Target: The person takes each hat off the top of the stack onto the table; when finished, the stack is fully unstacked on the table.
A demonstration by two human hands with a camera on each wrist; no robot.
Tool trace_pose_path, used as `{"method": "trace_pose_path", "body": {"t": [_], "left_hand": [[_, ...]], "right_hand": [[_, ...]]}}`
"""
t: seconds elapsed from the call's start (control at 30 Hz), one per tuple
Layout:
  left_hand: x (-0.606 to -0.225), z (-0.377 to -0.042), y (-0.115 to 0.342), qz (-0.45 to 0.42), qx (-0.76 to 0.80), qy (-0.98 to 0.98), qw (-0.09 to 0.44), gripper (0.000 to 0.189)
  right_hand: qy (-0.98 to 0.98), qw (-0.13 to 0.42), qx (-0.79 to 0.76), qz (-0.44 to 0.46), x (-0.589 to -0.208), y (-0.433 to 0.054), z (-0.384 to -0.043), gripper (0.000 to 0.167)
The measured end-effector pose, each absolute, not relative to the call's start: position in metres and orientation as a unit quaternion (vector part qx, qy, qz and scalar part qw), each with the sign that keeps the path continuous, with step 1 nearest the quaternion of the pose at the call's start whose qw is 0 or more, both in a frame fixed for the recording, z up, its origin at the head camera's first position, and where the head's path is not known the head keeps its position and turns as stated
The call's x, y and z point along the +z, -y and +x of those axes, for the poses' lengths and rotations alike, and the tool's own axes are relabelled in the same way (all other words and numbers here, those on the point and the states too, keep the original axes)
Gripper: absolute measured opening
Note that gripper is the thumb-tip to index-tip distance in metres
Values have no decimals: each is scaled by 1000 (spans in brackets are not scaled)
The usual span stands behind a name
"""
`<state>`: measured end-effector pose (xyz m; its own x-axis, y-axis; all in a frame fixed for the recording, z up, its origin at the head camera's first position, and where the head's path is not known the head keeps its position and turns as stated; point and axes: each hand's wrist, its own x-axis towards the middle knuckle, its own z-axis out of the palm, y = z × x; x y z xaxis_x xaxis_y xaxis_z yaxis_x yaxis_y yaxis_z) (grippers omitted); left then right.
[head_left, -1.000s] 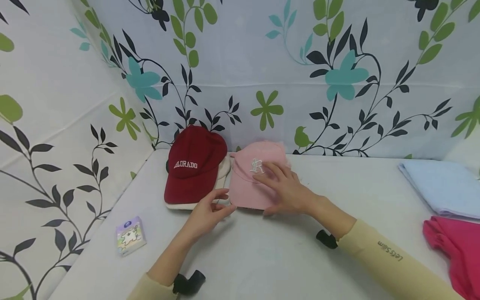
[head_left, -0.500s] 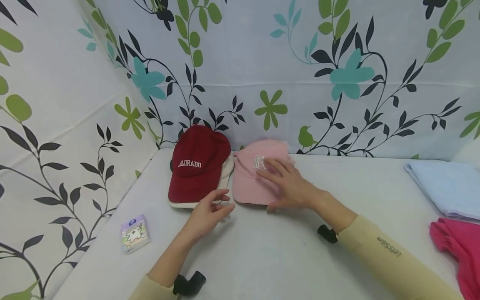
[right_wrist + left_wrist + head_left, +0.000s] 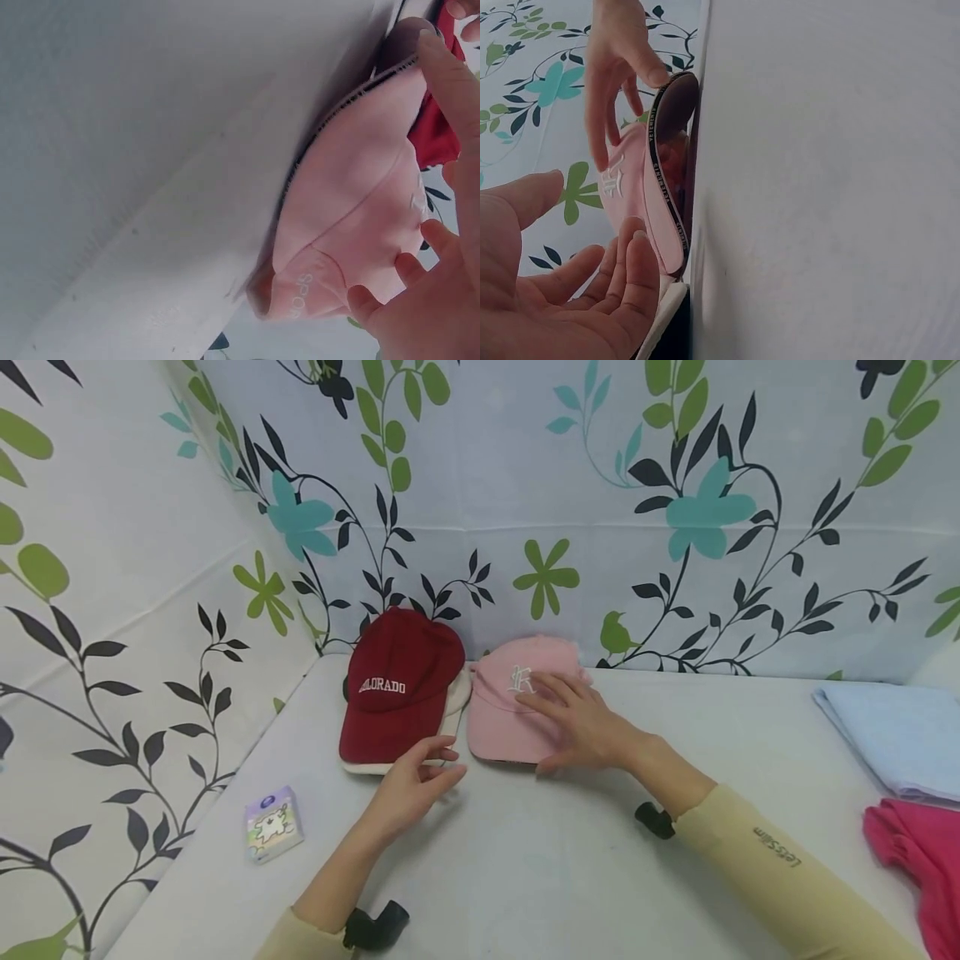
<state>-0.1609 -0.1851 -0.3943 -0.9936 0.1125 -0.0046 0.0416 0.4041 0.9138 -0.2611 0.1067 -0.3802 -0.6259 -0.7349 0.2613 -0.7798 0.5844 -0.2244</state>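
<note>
A pink cap with a white embroidered letter stands at the back of the table, against the patterned cloth. My right hand spreads over its right side, thumb by the brim edge and fingers over the crown; whether all fingertips touch is unclear. In the right wrist view the right hand lies beside the pink cap. To its left a dark red cap lettered COLORADO lies over a cream cap. My left hand, fingers loosely bent, holds nothing in front of these caps.
A small purple printed packet lies on the white table at the left. At the right are folded light blue cloth and bright pink cloth. Patterned cloth hangs behind the caps.
The whole head view has shifted slightly right and upward. My hands and the caps keep nearly the same places relative to each other.
</note>
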Motion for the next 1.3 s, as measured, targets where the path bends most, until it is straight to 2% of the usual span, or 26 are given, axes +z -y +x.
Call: {"method": "trace_pose_path", "body": {"t": [0.3,0.7,1.3], "left_hand": [[-393,-161,189,69,556,-828,11,50],[-392,-165,202,100,575,-811,-29,49],[-379,-166,237,99,579,-803,-98,51]], "right_hand": [[865,112,240,425,-364,-101,-265,77],[849,147,282,422,-347,-70,-275,72],[857,74,364,356,-336,-7,-300,76]]}}
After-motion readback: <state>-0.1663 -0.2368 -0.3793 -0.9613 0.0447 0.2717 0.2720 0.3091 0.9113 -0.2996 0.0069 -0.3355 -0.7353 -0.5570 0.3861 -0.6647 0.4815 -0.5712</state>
